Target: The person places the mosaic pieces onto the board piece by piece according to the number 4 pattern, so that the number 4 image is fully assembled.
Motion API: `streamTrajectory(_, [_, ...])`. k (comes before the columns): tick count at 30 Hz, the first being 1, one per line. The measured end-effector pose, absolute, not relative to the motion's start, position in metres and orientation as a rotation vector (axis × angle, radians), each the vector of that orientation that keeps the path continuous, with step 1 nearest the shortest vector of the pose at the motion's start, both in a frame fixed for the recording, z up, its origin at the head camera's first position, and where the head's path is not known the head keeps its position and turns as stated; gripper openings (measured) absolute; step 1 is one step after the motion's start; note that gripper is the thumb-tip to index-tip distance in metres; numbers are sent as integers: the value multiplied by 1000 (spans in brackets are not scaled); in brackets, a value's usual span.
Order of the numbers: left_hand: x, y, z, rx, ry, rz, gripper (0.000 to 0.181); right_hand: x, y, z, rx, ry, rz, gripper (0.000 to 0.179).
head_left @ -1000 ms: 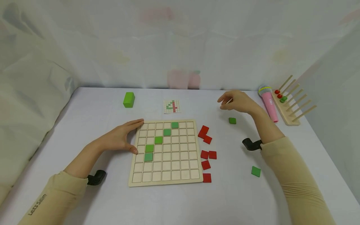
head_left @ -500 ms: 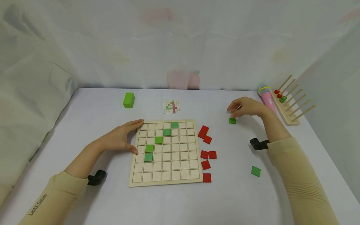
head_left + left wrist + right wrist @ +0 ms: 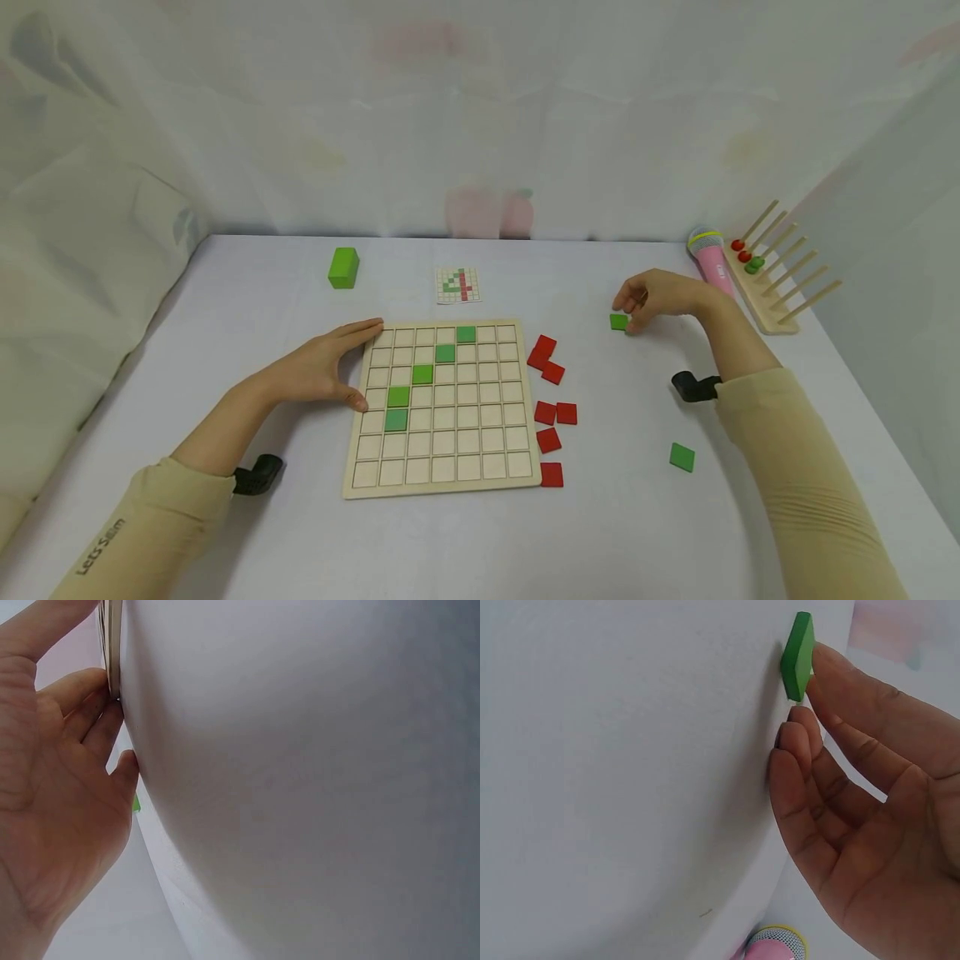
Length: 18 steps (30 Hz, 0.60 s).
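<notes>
A wooden grid board [image 3: 442, 492] lies on the table; a diagonal of several green tiles [image 3: 423, 374] sits in its squares. My left hand [image 3: 318, 367] rests at its left side, fingers at the top corner and thumb lower down the edge. In the left wrist view, fingertips meet the board's edge [image 3: 114, 652]. Right of the board, my right hand [image 3: 663, 296] pinches a loose green square tile [image 3: 618, 322] between thumb and finger. The right wrist view shows this green tile [image 3: 799, 656] with the thumb against its side and the other fingers curled below.
Several red tiles [image 3: 551, 474] lie along the board's right side. Another green tile [image 3: 682, 457] lies nearer me. Behind the board are a small pattern card [image 3: 458, 285] and a green block [image 3: 344, 267]. A pink microphone [image 3: 712, 258] and a peg rack [image 3: 780, 317] stand far right.
My right hand has moved right and down to the loose green tile, and its thumb and finger have come onto the tile. The left hand and the board have stayed put.
</notes>
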<state>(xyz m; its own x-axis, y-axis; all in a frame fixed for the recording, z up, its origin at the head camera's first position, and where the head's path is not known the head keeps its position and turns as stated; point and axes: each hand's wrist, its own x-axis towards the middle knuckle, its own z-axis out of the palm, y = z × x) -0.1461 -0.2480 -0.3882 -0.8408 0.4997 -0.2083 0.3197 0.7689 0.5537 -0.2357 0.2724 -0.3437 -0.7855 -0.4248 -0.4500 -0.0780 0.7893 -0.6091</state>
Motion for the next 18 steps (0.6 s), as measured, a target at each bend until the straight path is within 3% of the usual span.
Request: streamTrajectory(18, [-147, -249, -391, 621, 2624, 729, 125, -237, 274, -351, -386, 2463, -739, 31])
